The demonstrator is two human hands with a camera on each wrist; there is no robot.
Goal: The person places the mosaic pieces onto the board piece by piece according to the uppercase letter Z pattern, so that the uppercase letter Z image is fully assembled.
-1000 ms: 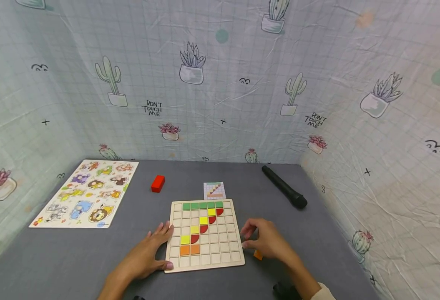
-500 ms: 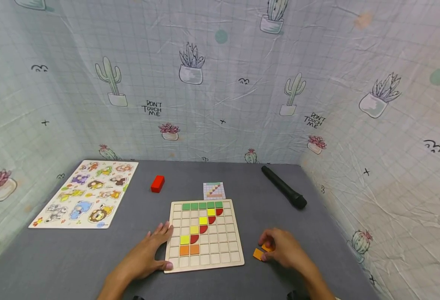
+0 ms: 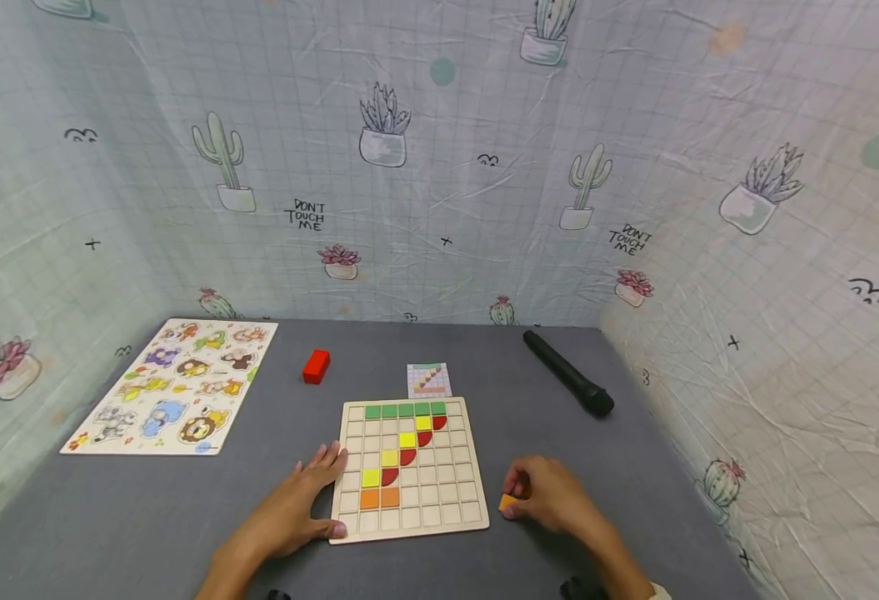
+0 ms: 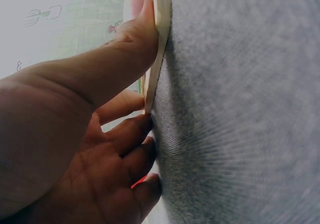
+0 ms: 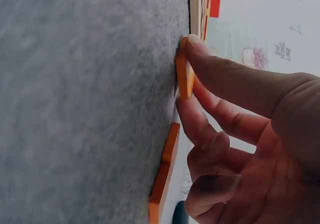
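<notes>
A wooden grid board (image 3: 442, 496) lies flat in front of me, with green, yellow, dark red and orange tiles set in some squares. My left hand (image 3: 300, 504) rests at its left side, thumb on the near corner and fingers spread along the edge. In the left wrist view the thumb (image 4: 142, 22) presses over the board's rim. Right of the board, my right hand (image 3: 551, 496) pinches an orange tile (image 5: 185, 67) between thumb and fingertips, low over the table. More orange tile edges (image 5: 164, 171) show on the table beneath that hand, hidden from the head view.
A small pattern card (image 3: 429, 381) lies against the board's far edge. Beyond are a red block (image 3: 316, 367) and a black microphone (image 3: 568, 375). An animal picture board (image 3: 172, 387) lies at left. Printed cloth (image 3: 409, 208) walls in the grey table (image 3: 259, 483).
My right hand first moved away from the board to the orange tiles, then came back slightly left with one pinched. The left hand has stayed on the board.
</notes>
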